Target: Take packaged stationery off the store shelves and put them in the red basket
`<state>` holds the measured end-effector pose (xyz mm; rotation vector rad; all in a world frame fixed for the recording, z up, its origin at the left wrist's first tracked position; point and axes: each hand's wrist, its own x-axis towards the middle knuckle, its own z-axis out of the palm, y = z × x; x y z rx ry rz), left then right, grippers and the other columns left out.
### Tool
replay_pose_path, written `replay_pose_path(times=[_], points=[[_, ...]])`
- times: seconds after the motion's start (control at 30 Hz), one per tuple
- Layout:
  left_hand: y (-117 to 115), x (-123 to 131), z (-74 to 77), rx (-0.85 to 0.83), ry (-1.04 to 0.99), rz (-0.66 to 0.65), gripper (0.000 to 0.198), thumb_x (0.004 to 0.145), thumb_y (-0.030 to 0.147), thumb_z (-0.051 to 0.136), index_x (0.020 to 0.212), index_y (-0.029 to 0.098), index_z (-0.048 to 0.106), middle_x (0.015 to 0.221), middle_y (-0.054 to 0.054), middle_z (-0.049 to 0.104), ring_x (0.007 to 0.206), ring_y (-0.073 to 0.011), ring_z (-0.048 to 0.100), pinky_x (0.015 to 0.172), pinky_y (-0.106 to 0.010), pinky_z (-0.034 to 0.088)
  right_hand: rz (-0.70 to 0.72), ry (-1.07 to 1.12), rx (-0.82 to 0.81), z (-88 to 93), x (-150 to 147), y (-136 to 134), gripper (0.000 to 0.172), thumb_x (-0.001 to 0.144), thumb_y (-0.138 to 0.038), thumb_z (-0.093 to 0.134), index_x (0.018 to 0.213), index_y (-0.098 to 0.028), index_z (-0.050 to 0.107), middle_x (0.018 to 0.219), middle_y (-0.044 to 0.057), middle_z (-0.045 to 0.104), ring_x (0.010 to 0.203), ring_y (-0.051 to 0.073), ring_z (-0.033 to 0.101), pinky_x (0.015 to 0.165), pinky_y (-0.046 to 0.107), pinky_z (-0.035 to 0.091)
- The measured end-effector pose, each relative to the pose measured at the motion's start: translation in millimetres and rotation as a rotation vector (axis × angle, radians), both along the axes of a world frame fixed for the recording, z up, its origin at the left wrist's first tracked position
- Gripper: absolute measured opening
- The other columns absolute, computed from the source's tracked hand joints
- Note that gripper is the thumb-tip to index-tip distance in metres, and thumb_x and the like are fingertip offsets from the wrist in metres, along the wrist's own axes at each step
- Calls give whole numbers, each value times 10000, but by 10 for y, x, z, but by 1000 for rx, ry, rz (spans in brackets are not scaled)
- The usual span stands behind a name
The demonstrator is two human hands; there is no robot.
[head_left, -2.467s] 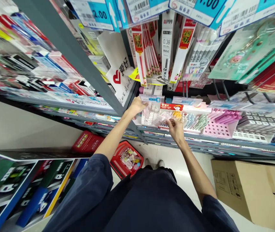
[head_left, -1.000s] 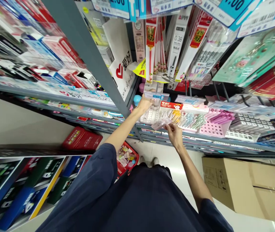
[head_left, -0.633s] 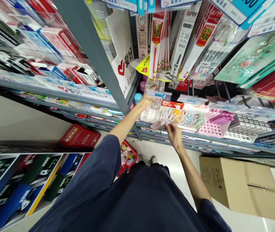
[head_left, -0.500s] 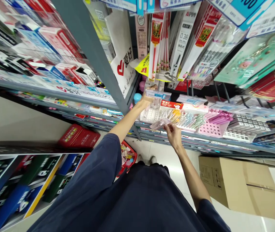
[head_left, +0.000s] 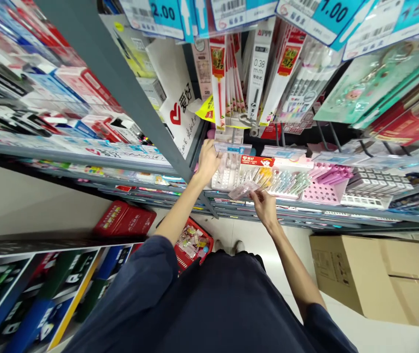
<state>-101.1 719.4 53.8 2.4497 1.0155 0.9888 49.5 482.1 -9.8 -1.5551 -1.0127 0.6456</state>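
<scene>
My right hand pinches a small clear plastic packet with a pale pinkish tint, in front of the shelf edge. What is inside the packet is too small to make out. My left hand is at the left end of the same shelf, beside the grey upright, its fingers curled. Whatever those fingers hold, if anything, is hidden. Next to it stands a white slotted tray. Right of that is a display box of pens, then a pink perforated holder with pink pens.
Packaged pens hang on hooks above, under price tags. A grey upright divides the shelving. On the floor are a red basket with small goods and a cardboard box. A bottle shelf stands at lower left.
My left hand has drawn back leftward from behind the shelf label to beside the upright, covering where a blue ball showed. My right hand keeps the packet in nearly the same place. The view has shifted slightly.
</scene>
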Motion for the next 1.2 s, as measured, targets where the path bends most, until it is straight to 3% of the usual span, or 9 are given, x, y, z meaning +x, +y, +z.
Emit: replay_pose_path(times=[0.13, 0.33, 0.5, 0.63, 0.73, 1.03, 1.2], points=[[-31, -208, -130, 56, 102, 25, 154, 905, 182, 582, 1002, 193, 702, 1189, -132, 624, 1154, -299, 583, 1068, -488, 484, 0, 6, 17, 12, -10, 43, 390, 926, -569, 593, 917, -186, 666, 888, 110, 788, 799, 262, 760, 844, 401, 601], [65, -145, -172, 50, 110, 31, 192, 873, 90, 526, 1007, 182, 627, 1104, -148, 634, 1113, -312, 590, 990, -488, 520, 29, 17, 19, 32, -43, 88, 366, 920, -552, 607, 901, -190, 651, 905, 121, 783, 807, 266, 757, 842, 407, 598], [88, -146, -31, 76, 15, 20, 128, 869, 116, 562, 920, 202, 642, 1061, -122, 658, 1085, -301, 614, 994, -471, 513, 38, 25, 18, 25, -52, 75, 331, 930, -524, 598, 896, -198, 643, 893, 108, 780, 802, 260, 753, 845, 409, 593], [-24, -164, 179, 113, -143, -3, 256, 885, 83, 470, 1047, 203, 628, 1088, -101, 670, 1098, -275, 618, 1009, -452, 495, 33, 43, 16, 32, -57, 71, 347, 923, -542, 600, 889, -200, 642, 885, 102, 776, 804, 261, 751, 853, 411, 592], [-74, -111, 241, 67, -217, -82, 265, 918, 115, 434, 1090, 191, 621, 1100, -102, 687, 1079, -246, 643, 989, -405, 505, 31, 75, 21, 49, -77, 78, 371, 903, -571, 620, 878, -202, 632, 874, 104, 773, 798, 267, 755, 835, 408, 597], [161, 120, 36, -64, -172, -274, 240, 932, 264, 459, 1050, 208, 660, 1051, -116, 722, 1093, -256, 660, 1069, -421, 483, 45, 81, 9, 6, -81, 33, 385, 910, -584, 613, 878, -200, 630, 902, 118, 781, 814, 271, 762, 840, 404, 603], [231, 246, 27, -128, -107, -204, 200, 908, 293, 532, 1023, 208, 671, 1015, -128, 727, 1106, -286, 646, 1051, -415, 498, 34, 84, 2, 21, -71, 11, 417, 881, -614, 637, 878, -198, 646, 902, 116, 788, 814, 277, 764, 847, 408, 609]])
